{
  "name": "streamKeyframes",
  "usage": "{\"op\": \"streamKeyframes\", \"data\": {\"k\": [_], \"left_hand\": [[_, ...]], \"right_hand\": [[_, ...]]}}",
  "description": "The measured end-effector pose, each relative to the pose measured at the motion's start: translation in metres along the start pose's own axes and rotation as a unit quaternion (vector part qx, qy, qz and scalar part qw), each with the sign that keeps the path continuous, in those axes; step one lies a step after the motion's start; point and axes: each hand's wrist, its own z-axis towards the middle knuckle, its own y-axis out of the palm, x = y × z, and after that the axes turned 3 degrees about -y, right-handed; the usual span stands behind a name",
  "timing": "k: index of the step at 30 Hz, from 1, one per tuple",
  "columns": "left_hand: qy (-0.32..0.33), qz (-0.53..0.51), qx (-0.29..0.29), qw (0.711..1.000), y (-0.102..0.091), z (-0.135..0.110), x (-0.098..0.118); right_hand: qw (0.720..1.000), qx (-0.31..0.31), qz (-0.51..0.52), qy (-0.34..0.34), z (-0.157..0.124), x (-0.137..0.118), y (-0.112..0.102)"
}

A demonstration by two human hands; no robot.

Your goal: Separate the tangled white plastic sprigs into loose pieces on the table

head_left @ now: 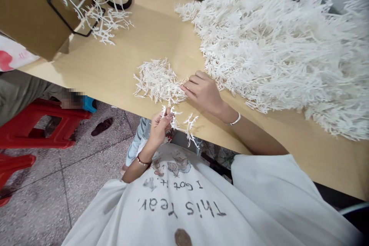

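My left hand [158, 128] is raised above the table's near edge, pinching a white branched plastic sprig [183, 125] by its stem. My right hand [203, 92] rests on the light wooden table [138, 34], its fingertips against a small pile of white sprigs [158, 80]. A much larger heap of the same white sprigs [271, 46] lies just beyond that hand. Whether my right fingers grip a piece is hidden among the sprigs.
A cardboard box [29, 11] with a black handle and tangled sprigs [103, 23] stands at the table's far left. Below the near edge are a red plastic stool [43, 123], a person's olive-clad leg [20, 96] and a dark slipper [102, 127] on speckled stone flooring [37, 207].
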Motion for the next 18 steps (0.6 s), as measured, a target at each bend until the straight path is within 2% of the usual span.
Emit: {"op": "streamKeyframes", "data": {"k": [5, 8, 11, 13, 15, 18], "left_hand": [[-0.025, -0.005, 0.023, 0.999, 0.005, 0.000, 0.007], [-0.020, -0.007, 0.008, 1.000, 0.004, 0.001, 0.006], [-0.011, -0.006, -0.019, 1.000, 0.001, 0.002, 0.002], [-0.010, -0.005, -0.022, 1.000, -0.001, 0.002, -0.001], [-0.015, -0.005, -0.019, 1.000, -0.001, 0.002, -0.001], [-0.026, 0.002, -0.010, 1.000, -0.001, 0.001, 0.000]], "right_hand": [[0.997, 0.046, 0.037, 0.056, 0.004, -0.003, 0.002], [0.981, 0.071, 0.160, 0.089, 0.001, -0.013, -0.007], [0.928, 0.002, 0.365, 0.075, -0.006, -0.028, -0.018], [0.887, -0.059, 0.454, 0.063, -0.012, -0.038, -0.022], [0.865, -0.082, 0.491, 0.066, -0.016, -0.043, -0.022], [0.849, -0.080, 0.517, 0.070, -0.019, -0.044, -0.020]]}}
